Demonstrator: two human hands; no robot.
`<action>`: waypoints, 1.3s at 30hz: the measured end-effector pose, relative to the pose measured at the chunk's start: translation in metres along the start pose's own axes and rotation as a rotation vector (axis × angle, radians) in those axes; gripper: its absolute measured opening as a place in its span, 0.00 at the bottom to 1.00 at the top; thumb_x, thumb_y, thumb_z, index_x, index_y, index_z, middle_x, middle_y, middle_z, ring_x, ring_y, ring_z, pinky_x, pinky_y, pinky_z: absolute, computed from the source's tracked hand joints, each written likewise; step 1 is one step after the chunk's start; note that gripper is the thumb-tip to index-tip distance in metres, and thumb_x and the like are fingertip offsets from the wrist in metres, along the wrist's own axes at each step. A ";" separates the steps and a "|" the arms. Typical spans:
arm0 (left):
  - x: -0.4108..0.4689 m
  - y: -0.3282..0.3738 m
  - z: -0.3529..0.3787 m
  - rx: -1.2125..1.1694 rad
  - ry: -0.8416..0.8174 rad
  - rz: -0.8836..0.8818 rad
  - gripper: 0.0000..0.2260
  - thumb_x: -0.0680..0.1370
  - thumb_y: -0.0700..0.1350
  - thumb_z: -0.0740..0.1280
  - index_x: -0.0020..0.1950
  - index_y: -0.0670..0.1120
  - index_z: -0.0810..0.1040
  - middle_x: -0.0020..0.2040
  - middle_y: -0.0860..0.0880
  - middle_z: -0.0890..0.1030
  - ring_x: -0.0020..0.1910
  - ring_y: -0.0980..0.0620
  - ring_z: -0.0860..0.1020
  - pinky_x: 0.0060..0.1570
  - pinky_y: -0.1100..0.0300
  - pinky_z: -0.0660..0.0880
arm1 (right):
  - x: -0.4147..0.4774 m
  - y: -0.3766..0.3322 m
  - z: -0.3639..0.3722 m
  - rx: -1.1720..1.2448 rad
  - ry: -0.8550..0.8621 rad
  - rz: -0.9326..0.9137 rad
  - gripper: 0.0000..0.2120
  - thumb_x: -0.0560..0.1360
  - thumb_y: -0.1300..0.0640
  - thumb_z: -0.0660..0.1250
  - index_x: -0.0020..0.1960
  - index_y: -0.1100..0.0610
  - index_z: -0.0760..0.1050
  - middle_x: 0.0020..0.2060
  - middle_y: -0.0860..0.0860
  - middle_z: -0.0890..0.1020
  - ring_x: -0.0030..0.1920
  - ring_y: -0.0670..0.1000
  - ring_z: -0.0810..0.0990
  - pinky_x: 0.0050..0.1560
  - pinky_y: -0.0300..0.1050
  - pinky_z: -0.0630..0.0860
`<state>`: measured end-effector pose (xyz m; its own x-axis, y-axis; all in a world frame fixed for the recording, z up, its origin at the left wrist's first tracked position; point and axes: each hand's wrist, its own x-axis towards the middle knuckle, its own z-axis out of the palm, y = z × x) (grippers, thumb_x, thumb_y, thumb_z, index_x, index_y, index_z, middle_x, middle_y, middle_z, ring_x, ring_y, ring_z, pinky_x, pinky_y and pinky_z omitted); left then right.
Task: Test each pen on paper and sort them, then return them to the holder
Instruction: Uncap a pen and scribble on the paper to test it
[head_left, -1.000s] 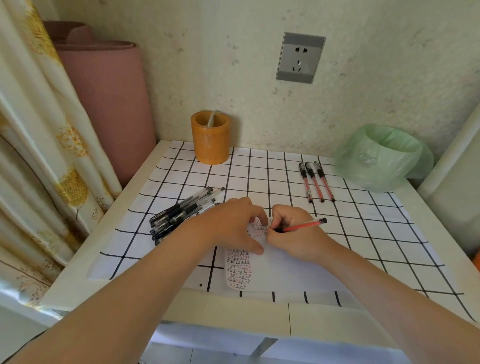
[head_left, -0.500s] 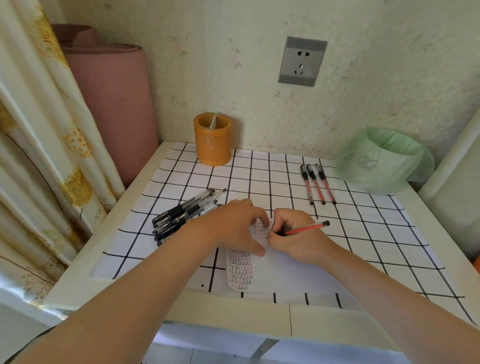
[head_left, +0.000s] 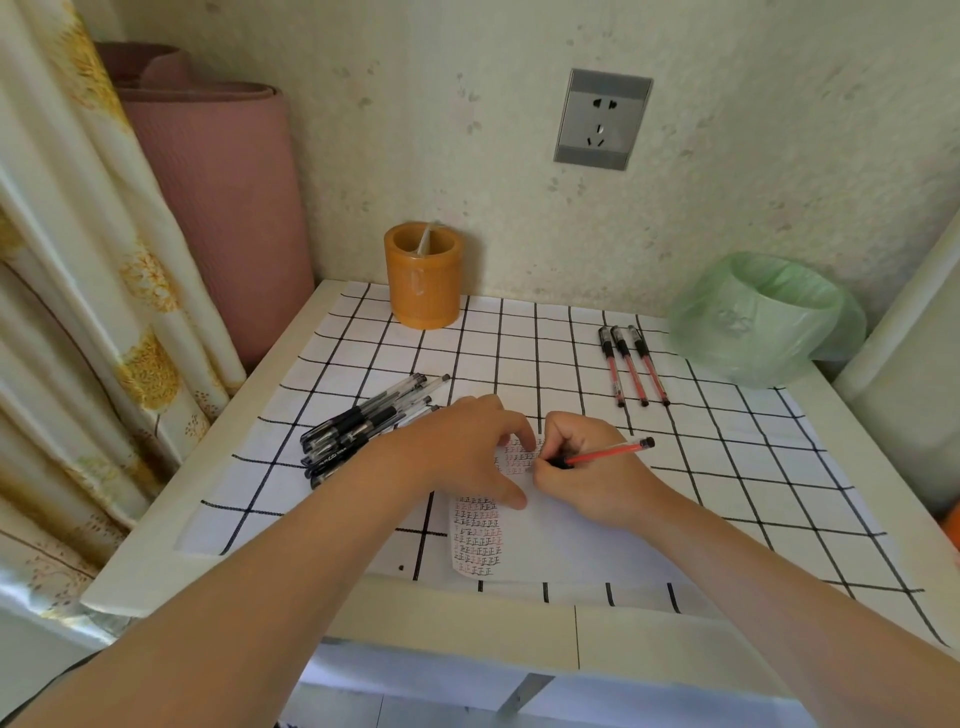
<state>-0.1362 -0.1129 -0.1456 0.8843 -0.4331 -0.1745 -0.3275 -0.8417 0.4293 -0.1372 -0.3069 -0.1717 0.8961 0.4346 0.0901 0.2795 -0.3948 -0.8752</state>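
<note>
The red pen (head_left: 608, 456) is in the right hand (head_left: 587, 480). The fingers pinch it low down, near its black grip. Its back end sticks out to the right of the hand. Its tip points down at the paper (head_left: 566, 540), but the fingers hide the tip, so I cannot tell if it touches.

The paper lies flat under both hands. It has rows of small black and red marks, in front of the left thumb and between the two hands.

The left hand (head_left: 462, 452) is just left of the right hand, very close to it. It holds nothing. Its fingers are spread a little, and the fingertips and thumb press down on the paper.

A pile of black pens (head_left: 363, 423) lies just left of the left hand. The hand and wrist cover the near ends of some of them.

Three red pens (head_left: 631, 371) lie side by side beyond the right hand, well apart from it.

The orange holder (head_left: 423, 280) stands far beyond the left hand, up against the wall. One pale thing pokes up inside it, but I cannot tell what it is.

A bin with a green bag (head_left: 763, 317) sits far off to the right of the right hand, in the back corner.

A white cloth with black squares (head_left: 727, 467) covers the table (head_left: 467, 613) under it all. A grey wall socket (head_left: 602, 119) is high above the hands. A pink roll (head_left: 223, 208) and a curtain (head_left: 78, 260) stand to the left of the left arm.
</note>
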 end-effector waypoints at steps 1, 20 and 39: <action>0.000 0.000 0.000 -0.002 0.001 -0.001 0.27 0.65 0.61 0.77 0.62 0.62 0.74 0.53 0.57 0.71 0.54 0.54 0.71 0.56 0.51 0.74 | 0.000 0.000 0.000 0.000 -0.009 0.003 0.10 0.69 0.68 0.69 0.34 0.58 0.70 0.28 0.48 0.72 0.29 0.45 0.67 0.27 0.39 0.63; -0.003 0.005 -0.003 -0.011 -0.013 -0.021 0.28 0.66 0.59 0.78 0.63 0.61 0.74 0.54 0.55 0.71 0.55 0.54 0.71 0.55 0.54 0.73 | 0.000 -0.002 -0.001 -0.008 -0.029 0.014 0.12 0.67 0.70 0.68 0.34 0.58 0.70 0.27 0.43 0.71 0.27 0.43 0.66 0.26 0.36 0.62; -0.019 -0.008 -0.025 0.034 -0.012 -0.103 0.14 0.73 0.51 0.76 0.57 0.52 0.80 0.53 0.56 0.77 0.44 0.61 0.73 0.36 0.70 0.66 | 0.007 -0.013 -0.016 0.525 0.221 0.170 0.18 0.83 0.69 0.55 0.65 0.55 0.76 0.51 0.59 0.83 0.34 0.56 0.81 0.27 0.48 0.76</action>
<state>-0.1419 -0.0893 -0.1234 0.9098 -0.3474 -0.2269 -0.2463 -0.8923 0.3784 -0.1286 -0.3118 -0.1524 0.9795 0.1998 -0.0240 -0.0313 0.0335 -0.9989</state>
